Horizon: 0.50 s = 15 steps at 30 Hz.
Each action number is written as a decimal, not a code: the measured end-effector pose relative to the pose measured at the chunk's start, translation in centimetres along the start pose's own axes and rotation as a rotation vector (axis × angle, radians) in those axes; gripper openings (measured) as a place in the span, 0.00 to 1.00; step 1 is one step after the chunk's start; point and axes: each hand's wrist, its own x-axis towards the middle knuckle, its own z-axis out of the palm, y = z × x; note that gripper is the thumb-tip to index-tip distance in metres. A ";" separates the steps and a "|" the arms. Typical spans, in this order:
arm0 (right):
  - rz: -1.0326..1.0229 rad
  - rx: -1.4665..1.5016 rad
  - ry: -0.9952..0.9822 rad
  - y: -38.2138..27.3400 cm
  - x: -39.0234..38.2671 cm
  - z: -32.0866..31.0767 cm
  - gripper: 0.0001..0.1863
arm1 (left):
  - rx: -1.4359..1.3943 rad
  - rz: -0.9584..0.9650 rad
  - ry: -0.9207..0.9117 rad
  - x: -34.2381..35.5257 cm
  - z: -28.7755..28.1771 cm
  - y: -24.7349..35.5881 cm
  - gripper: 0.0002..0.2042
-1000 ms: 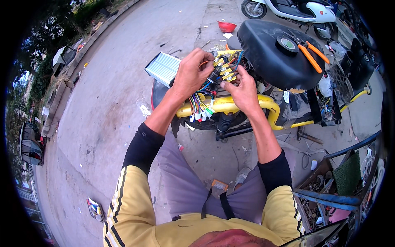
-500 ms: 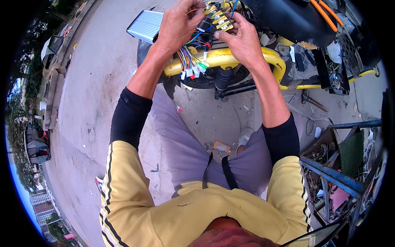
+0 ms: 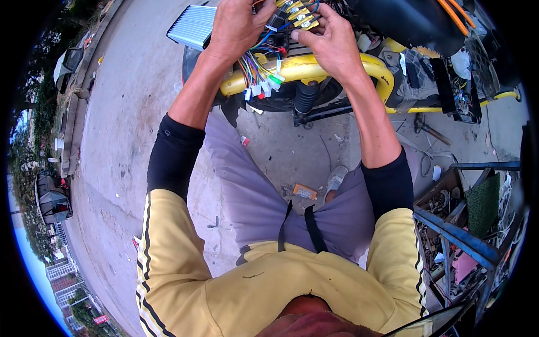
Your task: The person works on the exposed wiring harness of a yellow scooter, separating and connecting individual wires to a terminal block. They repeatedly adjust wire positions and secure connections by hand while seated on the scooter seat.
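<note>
At the top edge, my left hand (image 3: pixel 236 31) is closed in a pinch, its fingertips partly cut off by the picture's edge. A thin orange wire (image 3: pixel 259 2) shows at its fingers. Thumb and fingers of my right hand (image 3: pixel 338 48) close on the near right end of a yellow terminal block (image 3: pixel 304 18) with several screws. Blue wires run along the block, beside a small black part under my left fingers. Left of that hand lies a silver finned controller box (image 3: pixel 192 27). Below hangs a bundle of coloured wires with white and green plug connectors (image 3: pixel 264 87).
A yellow tube frame (image 3: pixel 297 69) of a vehicle crosses in front of me, with a shock absorber (image 3: pixel 306 98) below. A dark seat (image 3: pixel 410 25) and orange handles (image 3: pixel 453 14) are upper right. A hammer (image 3: pixel 431 129) lies on the ground; a metal-framed bin (image 3: pixel 457 238) stands right.
The view has shifted slightly, so my hands and the vehicle sit a little higher in the picture. Both hands keep nearly the same grip at the terminal block.
</note>
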 end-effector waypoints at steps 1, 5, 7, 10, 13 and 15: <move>0.002 -0.017 0.001 0.0 0.0 0.0 0.24 | 0.016 0.007 0.002 0.0 0.0 0.1 0.03; 0.018 -0.044 -0.003 -0.4 -0.1 -0.1 0.23 | 0.046 0.120 0.029 0.3 -0.1 0.6 0.03; 0.021 -0.037 -0.003 -0.6 -0.1 -0.1 0.23 | 0.032 0.125 0.030 0.3 -0.1 0.6 0.03; 0.024 -0.034 0.004 -0.6 -0.1 0.0 0.23 | -0.004 0.027 0.006 0.0 0.1 0.4 0.04; 0.035 -0.050 0.009 -0.5 -0.1 -0.1 0.24 | -0.012 -0.009 -0.013 0.1 0.1 0.2 0.05; 0.035 -0.061 0.012 -0.6 -0.1 0.0 0.24 | 0.006 -0.037 -0.041 0.2 -0.1 0.2 0.05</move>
